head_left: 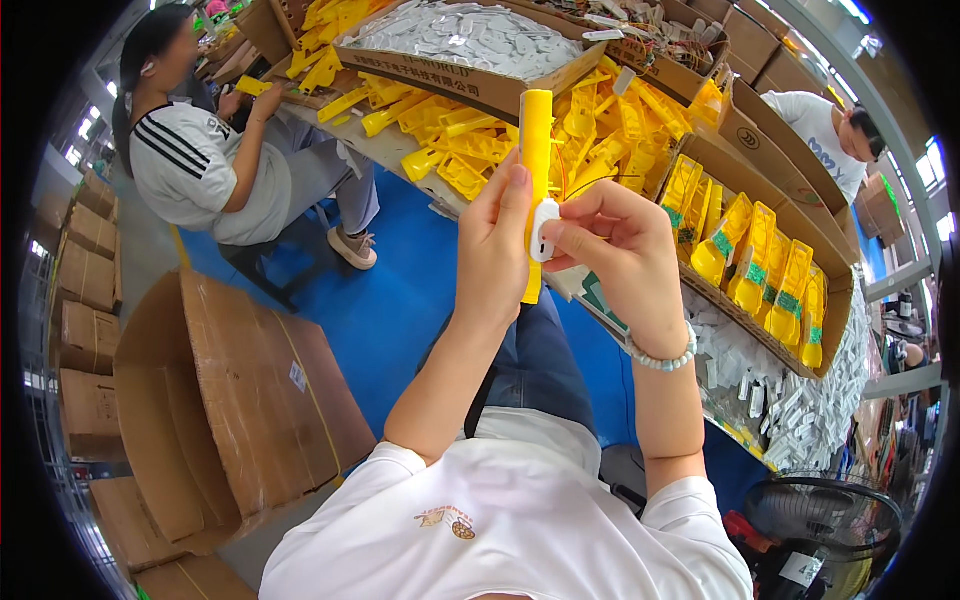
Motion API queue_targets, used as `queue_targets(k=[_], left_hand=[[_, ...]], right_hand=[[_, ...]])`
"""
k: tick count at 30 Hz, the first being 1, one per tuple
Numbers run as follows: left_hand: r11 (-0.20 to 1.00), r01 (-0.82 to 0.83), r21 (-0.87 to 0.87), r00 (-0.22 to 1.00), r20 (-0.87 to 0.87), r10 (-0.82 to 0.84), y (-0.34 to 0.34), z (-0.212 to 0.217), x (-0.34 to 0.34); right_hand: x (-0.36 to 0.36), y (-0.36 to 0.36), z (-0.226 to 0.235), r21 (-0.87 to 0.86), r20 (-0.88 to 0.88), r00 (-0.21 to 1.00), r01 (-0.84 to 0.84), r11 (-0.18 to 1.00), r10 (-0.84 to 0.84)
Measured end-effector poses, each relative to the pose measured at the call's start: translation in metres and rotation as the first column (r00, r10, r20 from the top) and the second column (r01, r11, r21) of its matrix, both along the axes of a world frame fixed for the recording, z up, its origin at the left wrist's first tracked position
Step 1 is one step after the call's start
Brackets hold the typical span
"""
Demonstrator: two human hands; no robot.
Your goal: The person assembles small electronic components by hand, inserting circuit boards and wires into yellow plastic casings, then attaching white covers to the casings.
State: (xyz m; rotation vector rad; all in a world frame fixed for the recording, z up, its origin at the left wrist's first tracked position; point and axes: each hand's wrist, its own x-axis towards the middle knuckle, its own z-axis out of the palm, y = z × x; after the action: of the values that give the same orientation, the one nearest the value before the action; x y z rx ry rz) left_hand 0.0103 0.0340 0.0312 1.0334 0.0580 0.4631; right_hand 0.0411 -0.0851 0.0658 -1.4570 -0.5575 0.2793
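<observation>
Yellow part is in mid-air near the table edge, gripped by left hand; right hand pinches white piece over its lower half. Probably light, stiff, slick plastic — take its long sides. Yellow pile crowds the table's near edge — likely more elbow room leftward, over blue floor.

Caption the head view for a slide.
Left hand grips a yellow part; right hand holds a white piece against it.
</observation>
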Motion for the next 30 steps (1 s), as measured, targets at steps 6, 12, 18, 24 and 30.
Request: queue_targets(k=[6, 12, 18, 24, 30], left_hand=[[0.996, -0.081, -0.038, 0.996, 0.032, 0.083, -0.007, -0.004, -0.001], [0.997, -0.037, -0.062, 0.993, 0.107, 0.043, -0.012, -0.017, -0.006], [0.972, -0.057, -0.228, 0.99, 0.11, 0.084, -0.026, -0.024, -0.004], [0.99, -0.122, 0.072, 0.992, 0.051, 0.118, -0.042, -0.031, 0.003], [0.984, 0.117, -0.138, 0.986, -0.099, -0.131, -0.065, -0.095, -0.038]], right_hand=[[-0.005, -0.003, -0.002, 0.001, 0.023, 0.999, 0.023, 1.0, -0.023], [-0.008, -0.008, -0.011, 0.017, -0.006, 1.0, 0.005, 1.0, -0.005], [-0.014, -0.01, -0.016, 0.01, 0.014, 0.998, 0.068, 0.998, -0.068], [-0.012, -0.035, -0.022, -0.124, 0.317, 0.938, 0.186, 0.975, -0.139], [-0.05, -0.055, -0.077, -0.195, 0.393, 0.904, 0.263, 0.945, -0.17]])
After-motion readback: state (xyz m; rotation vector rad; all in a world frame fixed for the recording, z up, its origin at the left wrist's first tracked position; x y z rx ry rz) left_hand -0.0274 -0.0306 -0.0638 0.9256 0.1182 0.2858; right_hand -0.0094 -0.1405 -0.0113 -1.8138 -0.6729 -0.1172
